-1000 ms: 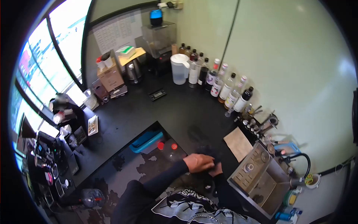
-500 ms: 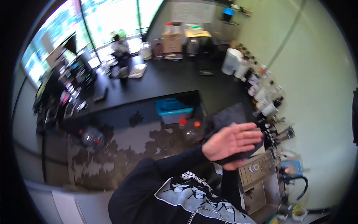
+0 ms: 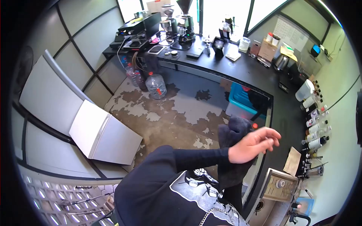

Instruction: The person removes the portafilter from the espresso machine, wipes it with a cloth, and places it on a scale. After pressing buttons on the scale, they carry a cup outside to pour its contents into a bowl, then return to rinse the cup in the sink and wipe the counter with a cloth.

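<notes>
My left hand (image 3: 252,146) is raised in front of my body, palm turned partly away, with its fingers bent and apart and nothing in them. A dark towel (image 3: 234,130) is bunched up behind the left wrist. More of it hangs down below the black left sleeve (image 3: 200,159), over my right forearm. The towel and the left arm hide my right hand, and the fingers there do not show.
On the right, a black counter (image 3: 286,124) carries bottles (image 3: 316,132) along the wall and a sink (image 3: 269,214). Coffee grinders (image 3: 184,26) stand on the far counter. Water jugs (image 3: 155,86), a teal-lidded bin (image 3: 241,100) and a white fridge (image 3: 117,137) are on the floor.
The view has swung left, bringing the fridge and more floor into sight. My left hand has gone from flat with straight fingers to bent ones. My right hand, partly visible before, is now hidden.
</notes>
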### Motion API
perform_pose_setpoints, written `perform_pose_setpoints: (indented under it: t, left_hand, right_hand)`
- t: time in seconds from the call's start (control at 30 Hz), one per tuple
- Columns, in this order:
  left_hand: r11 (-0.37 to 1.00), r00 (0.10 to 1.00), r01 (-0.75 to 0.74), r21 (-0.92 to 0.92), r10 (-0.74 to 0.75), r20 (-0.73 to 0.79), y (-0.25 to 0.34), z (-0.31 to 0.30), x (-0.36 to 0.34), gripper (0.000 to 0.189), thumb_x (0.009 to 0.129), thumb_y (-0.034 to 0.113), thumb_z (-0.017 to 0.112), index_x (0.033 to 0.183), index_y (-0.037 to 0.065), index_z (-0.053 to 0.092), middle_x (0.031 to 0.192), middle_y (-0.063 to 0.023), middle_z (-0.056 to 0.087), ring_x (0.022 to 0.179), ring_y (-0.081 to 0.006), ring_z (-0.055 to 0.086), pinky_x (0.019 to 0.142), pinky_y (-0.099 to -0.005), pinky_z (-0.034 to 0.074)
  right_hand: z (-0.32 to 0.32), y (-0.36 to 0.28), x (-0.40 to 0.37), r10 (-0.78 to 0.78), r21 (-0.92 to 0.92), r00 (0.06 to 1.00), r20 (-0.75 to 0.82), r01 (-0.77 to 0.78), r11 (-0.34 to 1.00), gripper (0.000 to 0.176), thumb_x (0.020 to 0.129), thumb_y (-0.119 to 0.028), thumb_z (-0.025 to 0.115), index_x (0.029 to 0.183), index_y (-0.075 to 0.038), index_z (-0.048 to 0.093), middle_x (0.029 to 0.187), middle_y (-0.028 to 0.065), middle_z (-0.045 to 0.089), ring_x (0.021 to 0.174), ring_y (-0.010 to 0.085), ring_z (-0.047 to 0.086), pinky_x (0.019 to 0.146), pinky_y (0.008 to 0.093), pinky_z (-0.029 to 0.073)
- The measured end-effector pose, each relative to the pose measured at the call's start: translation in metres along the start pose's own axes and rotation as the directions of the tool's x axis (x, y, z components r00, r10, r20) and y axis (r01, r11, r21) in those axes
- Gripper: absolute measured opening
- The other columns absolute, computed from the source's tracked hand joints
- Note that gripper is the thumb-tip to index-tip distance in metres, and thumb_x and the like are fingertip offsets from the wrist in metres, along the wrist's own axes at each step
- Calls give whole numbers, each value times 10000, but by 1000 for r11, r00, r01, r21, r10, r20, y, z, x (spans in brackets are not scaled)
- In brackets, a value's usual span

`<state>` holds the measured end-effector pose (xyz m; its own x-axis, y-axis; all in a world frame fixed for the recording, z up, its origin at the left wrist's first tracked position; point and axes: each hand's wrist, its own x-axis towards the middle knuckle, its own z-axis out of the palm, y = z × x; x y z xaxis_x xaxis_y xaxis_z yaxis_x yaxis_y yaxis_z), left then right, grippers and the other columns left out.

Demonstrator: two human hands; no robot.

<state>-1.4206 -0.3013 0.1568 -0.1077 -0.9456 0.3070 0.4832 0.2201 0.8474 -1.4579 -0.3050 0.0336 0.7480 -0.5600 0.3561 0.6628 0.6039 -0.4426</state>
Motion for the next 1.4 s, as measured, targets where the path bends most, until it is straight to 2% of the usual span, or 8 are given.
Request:
perform_pose_setpoints:
  t: [0.2, 0.33, 0.47, 0.67, 0.73, 0.8, 1.17, 1.4]
  left_hand:
    - [288, 750, -359, 888, 655, 91, 37, -55, -51, 246, 943, 34, 611, 1187, 2, 609, 1148, -150, 645, 1057, -285, 645, 905, -357, 521]
    - [316, 875, -230, 920, 481, 54, 36, -96, -91, 415, 966, 105, 590, 1361, 0, 520, 1324, -186, 584, 1209, -351, 580, 1030, -394, 462]
    - [905, 935, -216, 365, 300, -190, 66, -117, -132, 551, 1083, 279, 393, 1549, 23, 249, 1597, -169, 309, 1483, -271, 301, 1212, -380, 250]
    - [791, 980, -161, -590, 55, -194, 117, -161, -156, 614, 1091, 378, 288, 1584, 50, 128, 1635, -168, 204, 1506, -265, 247, 1235, -371, 194]
    - [849, 978, -182, -495, 105, -180, 117, -170, -168, 683, 1060, 313, 424, 1585, 26, 94, 1639, -175, 191, 1516, -280, 219, 1232, -376, 169]
    - [770, 895, -387, 508, 445, 7, 119, -182, -173, 790, 992, 233, 565, 1581, -1, 92, 1643, -180, 173, 1530, -289, 174, 1221, -377, 152]
    - [-39, 851, -518, 854, 73, 520, 182, -198, -144, 982, 911, 773, 383, 1599, 100, 183, 1660, -222, -19, 1502, -495, -74, 1178, -599, 7]
    - [609, 826, -549, 572, 289, 484, 196, -213, -144, 1083, 834, 884, 311, 1603, 130, 189, 1647, -241, -105, 1486, -498, -161, 1110, -710, -8]
  right_hand:
    - [25, 26, 10, 62, -182, 995, 73, -48, 982, 466, 1014, -315, 503, 1407, -71, 449, 1489, 82, 424, 1397, 221, 375, 1165, 389, 297]
    - [39, 42, 49, 99, -330, 984, 149, -45, 943, 481, 1011, -318, 507, 1418, -72, 436, 1501, 89, 406, 1407, 227, 357, 1169, 398, 285]
    - [56, 67, 108, 68, -454, 970, 232, 47, 890, 497, 1008, -321, 512, 1429, -72, 424, 1512, 95, 388, 1418, 233, 339, 1174, 407, 273]
    - [83, 129, 159, 27, -590, 964, 266, 141, 795, 522, 1003, -326, 520, 1446, -73, 406, 1530, 104, 361, 1433, 241, 311, 1180, 421, 254]
    - [90, 144, 171, 22, -639, 963, 269, 161, 753, 531, 1002, -328, 522, 1452, -73, 400, 1536, 107, 352, 1439, 244, 302, 1183, 426, 248]
    - [96, 148, 184, 9, -694, 961, 277, 193, 694, 540, 1000, -329, 525, 1457, -74, 394, 1542, 110, 343, 1444, 247, 293, 1185, 431, 242]
    - [126, 153, 204, -81, -898, 965, 250, 262, 354, 589, 992, -338, 538, 1488, -75, 361, 1574, 127, 293, 1473, 262, 243, 1197, 457, 209]
    - [137, 149, 210, -62, -946, 965, 255, 262, 193, 621, 986, -343, 547, 1507, -76, 340, 1595, 138, 262, 1491, 272, 212, 1205, 473, 188]
